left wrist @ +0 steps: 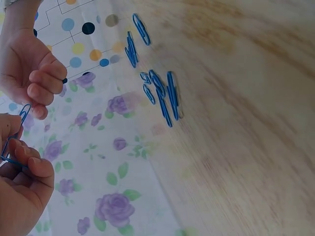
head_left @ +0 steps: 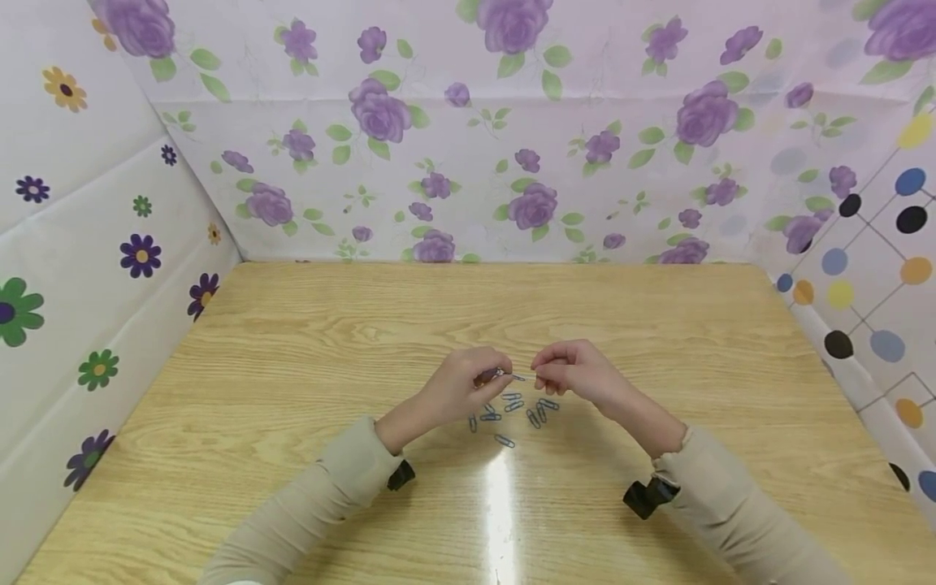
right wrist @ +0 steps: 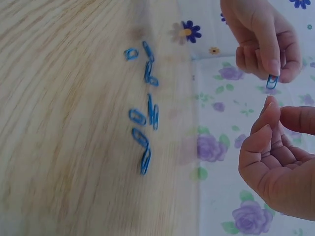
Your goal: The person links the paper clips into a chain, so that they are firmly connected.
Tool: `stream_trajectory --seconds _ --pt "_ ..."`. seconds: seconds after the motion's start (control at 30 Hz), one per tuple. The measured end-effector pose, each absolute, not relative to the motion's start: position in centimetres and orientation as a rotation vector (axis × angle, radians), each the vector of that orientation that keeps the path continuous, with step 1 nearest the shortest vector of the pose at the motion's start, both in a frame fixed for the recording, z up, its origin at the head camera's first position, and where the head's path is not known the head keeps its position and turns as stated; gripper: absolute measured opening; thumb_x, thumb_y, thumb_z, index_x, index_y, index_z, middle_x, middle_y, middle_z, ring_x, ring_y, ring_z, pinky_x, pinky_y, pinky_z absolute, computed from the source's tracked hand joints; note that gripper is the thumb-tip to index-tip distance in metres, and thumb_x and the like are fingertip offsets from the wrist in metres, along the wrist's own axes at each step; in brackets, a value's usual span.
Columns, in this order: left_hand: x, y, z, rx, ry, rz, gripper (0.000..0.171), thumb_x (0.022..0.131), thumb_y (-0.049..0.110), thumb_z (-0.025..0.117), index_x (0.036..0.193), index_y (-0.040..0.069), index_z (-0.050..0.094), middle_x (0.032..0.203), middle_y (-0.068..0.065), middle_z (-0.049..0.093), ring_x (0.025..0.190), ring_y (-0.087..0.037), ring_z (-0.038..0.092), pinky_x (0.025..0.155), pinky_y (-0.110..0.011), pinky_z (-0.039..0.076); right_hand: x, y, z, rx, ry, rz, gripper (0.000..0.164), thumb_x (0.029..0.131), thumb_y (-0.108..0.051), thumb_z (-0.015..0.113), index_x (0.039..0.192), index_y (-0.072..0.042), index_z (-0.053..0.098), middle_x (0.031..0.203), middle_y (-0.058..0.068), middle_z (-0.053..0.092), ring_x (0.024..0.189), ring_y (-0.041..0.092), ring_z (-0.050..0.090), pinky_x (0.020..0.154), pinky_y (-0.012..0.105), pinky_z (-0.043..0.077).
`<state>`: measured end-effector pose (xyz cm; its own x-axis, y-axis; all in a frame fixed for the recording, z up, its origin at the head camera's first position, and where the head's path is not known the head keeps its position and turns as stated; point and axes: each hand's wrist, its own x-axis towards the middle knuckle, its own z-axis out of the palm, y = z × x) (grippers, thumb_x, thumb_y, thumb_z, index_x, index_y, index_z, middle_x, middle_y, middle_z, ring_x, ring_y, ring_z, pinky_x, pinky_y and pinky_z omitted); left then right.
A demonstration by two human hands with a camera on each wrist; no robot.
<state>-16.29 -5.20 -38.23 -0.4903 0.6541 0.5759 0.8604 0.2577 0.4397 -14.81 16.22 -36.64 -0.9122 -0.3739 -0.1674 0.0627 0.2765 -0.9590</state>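
My left hand (head_left: 462, 382) pinches a blue paper clip (left wrist: 23, 114) between thumb and forefinger, its looped end sticking out toward the other hand. More blue wire (left wrist: 14, 161) shows between the curled fingers in the left wrist view. Facing it, my right hand (head_left: 581, 375) has its fingers curled and the thumb against the forefinger, with no clip visible in it. Its fingertips are close to the clip's protruding end (right wrist: 271, 82). Below both hands, several loose blue paper clips lie scattered on the table, one (head_left: 504, 440) nearest to me.
The wooden table (head_left: 329, 325) meets a flowered cloth wall (head_left: 483, 211) at the back. Patterned cloth also hangs at the left (head_left: 88, 268) and right (head_left: 870, 317). Dark straps with small boxes (head_left: 643, 497) sit at the wrists.
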Motion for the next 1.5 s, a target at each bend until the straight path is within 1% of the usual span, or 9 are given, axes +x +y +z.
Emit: stream_trajectory --seconds 0.17,0.37,0.5,0.8,0.93,1.0,1.13,1.37,1.5 --pt "-16.2 -5.5 -38.0 -1.366 -2.298 -1.103 0.005 0.086 0.005 0.06 0.083 0.004 0.063 0.07 0.0 0.057 0.056 -0.005 0.041 0.05 -0.015 0.037 -15.1 17.0 -37.3 -0.258 2.289 -1.565 0.02 0.09 -0.005 0.053 0.1 0.011 0.057 0.074 0.009 0.062 0.066 0.021 0.056 0.06 0.033 0.048" --pt "-16.4 -5.7 -37.9 -1.336 -2.31 -1.146 0.004 0.085 0.004 0.061 0.083 0.003 0.064 0.071 -0.001 0.059 0.056 -0.004 0.042 0.05 -0.016 0.038 -15.6 18.0 -38.6 -0.237 2.328 -1.48 0.018 0.086 -0.006 0.059 0.097 0.009 0.059 0.073 0.01 0.061 0.062 0.019 0.054 0.055 0.031 0.046" --pt "-16.7 -5.9 -38.1 -1.295 -2.322 -1.175 0.004 0.085 0.004 0.062 0.082 0.004 0.066 0.072 0.0 0.061 0.056 -0.004 0.043 0.05 -0.017 0.038 -15.8 18.4 -39.8 -0.272 2.406 -1.36 0.015 0.081 -0.004 0.062 0.092 0.006 0.062 0.067 0.005 0.056 0.059 0.017 0.049 0.053 0.029 0.043" --pt "-17.1 -6.1 -38.6 -1.225 -2.302 -1.321 0.006 0.081 0.006 0.067 0.079 0.001 0.07 0.077 -0.005 0.065 0.067 -0.012 0.058 0.059 -0.02 0.048 -15.9 18.3 -41.4 -0.314 2.618 -1.074 0.009 0.072 -0.005 0.073 0.078 -0.003 0.067 0.061 0.001 0.052 0.056 0.014 0.046 0.055 0.028 0.038" --pt "-17.2 -6.1 -38.5 -1.216 -2.298 -1.351 0.004 0.08 0.005 0.069 0.079 0.001 0.07 0.078 -0.006 0.066 0.067 -0.013 0.059 0.06 -0.02 0.048 -15.8 18.0 -41.6 -0.285 2.635 -1.048 0.009 0.071 -0.005 0.074 0.075 -0.003 0.066 0.058 0.0 0.049 0.052 0.013 0.045 0.053 0.027 0.037" --pt "-17.2 -6.1 -38.5 -1.205 -2.297 -1.364 0.001 0.078 0.002 0.069 0.078 0.001 0.07 0.077 -0.006 0.066 0.066 -0.013 0.059 0.06 -0.02 0.048 -15.8 17.9 -41.7 -0.29 2.659 -1.034 0.009 0.071 -0.005 0.075 0.073 -0.004 0.066 0.058 -0.001 0.049 0.053 0.012 0.045 0.052 0.026 0.037" --pt "-17.2 -6.1 -38.6 -1.176 -2.296 -1.399 0.005 0.075 -0.003 0.07 0.077 0.002 0.07 0.077 -0.007 0.066 0.066 -0.014 0.059 0.06 -0.021 0.049 -15.8 17.8 -41.9 -0.317 2.695 -1.007 0.008 0.07 -0.004 0.075 0.07 -0.005 0.067 0.06 -0.001 0.051 0.057 0.012 0.044 0.053 0.025 0.036" --pt "-17.0 -6.0 -38.3 -1.134 -2.291 -1.448 0.003 0.073 -0.007 0.071 0.074 -0.005 0.069 0.075 -0.012 0.066 0.063 -0.02 0.06 0.058 -0.029 0.051 -15.7 17.8 -42.1 -0.322 2.704 -0.979 0.007 0.071 -0.002 0.074 0.068 -0.004 0.068 0.06 -0.002 0.054 0.057 0.013 0.044 0.052 0.025 0.036" --pt "-15.9 -6.0 -36.7 -1.141 -2.288 -1.452 0.003 0.073 -0.01 0.069 0.073 -0.009 0.067 0.074 -0.017 0.065 0.062 -0.023 0.059 0.057 -0.03 0.051 -15.7 17.9 -41.9 -0.288 2.654 -1.026 0.007 0.074 -0.004 0.073 0.069 -0.004 0.067 0.061 -0.001 0.054 0.057 0.012 0.045 0.051 0.024 0.037"
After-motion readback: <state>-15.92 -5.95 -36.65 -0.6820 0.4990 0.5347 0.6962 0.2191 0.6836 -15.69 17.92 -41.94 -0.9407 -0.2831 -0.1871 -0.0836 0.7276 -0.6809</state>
